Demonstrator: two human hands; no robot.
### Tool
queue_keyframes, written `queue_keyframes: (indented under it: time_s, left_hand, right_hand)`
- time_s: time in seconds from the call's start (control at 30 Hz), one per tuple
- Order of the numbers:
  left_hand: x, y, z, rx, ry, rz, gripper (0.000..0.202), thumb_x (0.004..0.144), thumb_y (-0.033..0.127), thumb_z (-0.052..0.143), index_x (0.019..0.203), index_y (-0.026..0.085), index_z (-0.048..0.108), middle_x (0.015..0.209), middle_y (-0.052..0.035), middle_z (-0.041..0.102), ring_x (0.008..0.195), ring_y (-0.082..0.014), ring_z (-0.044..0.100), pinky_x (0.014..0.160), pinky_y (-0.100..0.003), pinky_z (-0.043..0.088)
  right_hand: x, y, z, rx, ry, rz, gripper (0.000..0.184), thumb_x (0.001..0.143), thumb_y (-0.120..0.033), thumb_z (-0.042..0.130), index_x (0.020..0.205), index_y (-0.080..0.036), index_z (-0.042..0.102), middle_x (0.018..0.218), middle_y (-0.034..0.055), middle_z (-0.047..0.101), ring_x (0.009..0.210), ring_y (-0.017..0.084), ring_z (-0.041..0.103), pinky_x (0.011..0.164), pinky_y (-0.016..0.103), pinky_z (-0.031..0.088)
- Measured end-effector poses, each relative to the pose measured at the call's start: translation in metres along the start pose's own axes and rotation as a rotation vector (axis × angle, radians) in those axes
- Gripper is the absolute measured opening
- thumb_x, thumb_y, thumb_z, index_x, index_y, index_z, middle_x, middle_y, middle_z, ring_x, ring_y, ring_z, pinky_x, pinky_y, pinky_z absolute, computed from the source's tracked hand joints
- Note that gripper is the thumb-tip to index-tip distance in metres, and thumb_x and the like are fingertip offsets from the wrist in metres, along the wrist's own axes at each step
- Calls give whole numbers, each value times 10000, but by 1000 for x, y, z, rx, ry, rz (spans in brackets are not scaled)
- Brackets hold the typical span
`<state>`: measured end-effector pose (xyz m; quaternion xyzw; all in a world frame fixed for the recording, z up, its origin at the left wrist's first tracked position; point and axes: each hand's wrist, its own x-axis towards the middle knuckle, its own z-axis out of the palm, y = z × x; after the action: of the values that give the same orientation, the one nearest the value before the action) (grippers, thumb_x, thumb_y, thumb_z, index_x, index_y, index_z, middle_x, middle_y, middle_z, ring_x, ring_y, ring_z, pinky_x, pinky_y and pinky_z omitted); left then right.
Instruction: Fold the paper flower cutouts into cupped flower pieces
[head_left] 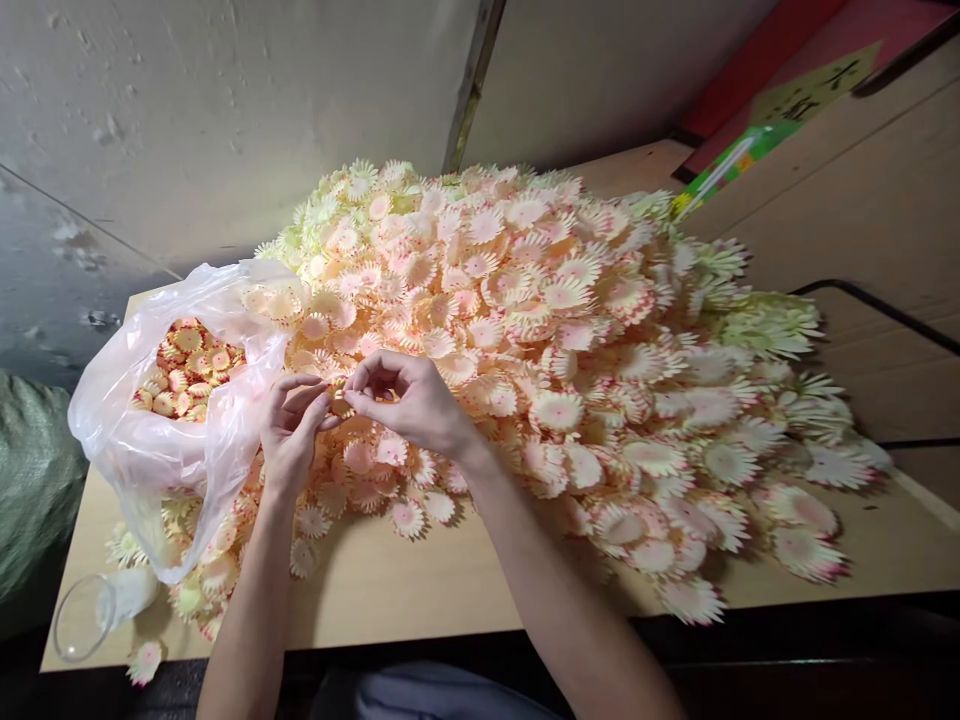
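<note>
My left hand (pixel 295 425) and my right hand (pixel 409 400) meet above the near left side of a big heap of artificial flower petals (pixel 480 290). Between their fingertips is a small yellowish flower piece (pixel 339 400), partly hidden by the fingers. Thumb and fingers of both hands pinch it from opposite sides. The heaped petal pieces are round with fringed edges, cream to pale pink with red tips. Just left of my left hand stands an open white plastic bag (pixel 105 400), with many smaller yellow-and-red flower pieces (pixel 191 365) inside.
A clear round cup or ring (pixel 84 618) lies at the table's near left corner, beside a whitish container (pixel 127 595). One loose petal piece (pixel 145 661) rests at the front edge of the wooden table (pixel 390 590). A green sack (pixel 34 490) stands left; cardboard (pixel 847 230) borders the right.
</note>
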<state>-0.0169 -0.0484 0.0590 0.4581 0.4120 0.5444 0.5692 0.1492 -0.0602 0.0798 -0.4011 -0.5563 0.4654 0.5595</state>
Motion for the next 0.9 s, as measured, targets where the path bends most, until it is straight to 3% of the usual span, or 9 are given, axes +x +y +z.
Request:
queue_keyframes:
  time_s: [0.2, 0.43, 0.57, 0.67, 0.77, 0.9]
  left_hand:
    - [3, 3, 5, -133, 97, -56, 313, 628, 231, 827, 827, 192, 588, 641, 66, 638, 517, -51, 580, 594, -196, 593]
    - [3, 0, 6, -149, 119, -13, 253, 633, 267, 822, 697, 160, 601, 706, 40, 604, 556, -33, 552, 503, -120, 514]
    - [1, -2, 4, -90, 117, 59, 206, 702, 302, 798, 713, 160, 649, 721, 24, 628, 584, -52, 589, 531, -146, 546]
    - [-4, -3, 3, 33, 98, 151, 128, 787, 292, 747, 798, 184, 679, 738, 20, 661, 645, -79, 641, 616, -200, 604]
    - [-7, -5, 2, 228, 84, 313, 92, 860, 274, 688, 902, 193, 697, 806, -11, 713, 721, -110, 703, 680, -227, 623]
    - [-8, -12, 0, 447, 34, 553, 134, 907, 215, 632, 1018, 176, 695, 940, -77, 767, 798, -143, 751, 702, -214, 616]
  right_hand:
    - [0, -1, 0, 63, -39, 27, 103, 729, -131, 676, 790, -167, 601, 745, -19, 583, 633, 84, 499, 605, 234, 440]
    - [0, 0, -6, 224, -26, 29, 160, 731, -213, 733, 740, -191, 575, 772, 2, 627, 720, 120, 577, 693, 281, 488]
    - [0, 2, -8, 220, -42, -14, 123, 752, -216, 729, 774, -194, 610, 792, 8, 652, 755, 132, 600, 721, 291, 498]
    - [0, 2, -9, 52, -64, -93, 58, 811, -171, 651, 854, -195, 683, 806, 13, 658, 751, 130, 584, 682, 277, 467]
    - [-1, -1, -8, -147, -62, -175, 174, 834, -122, 569, 811, -193, 726, 844, 34, 686, 740, 130, 583, 634, 266, 441]
    - [-1, -3, -5, -324, -28, -261, 121, 808, -143, 610, 776, -188, 718, 824, 37, 692, 689, 129, 560, 612, 267, 432]
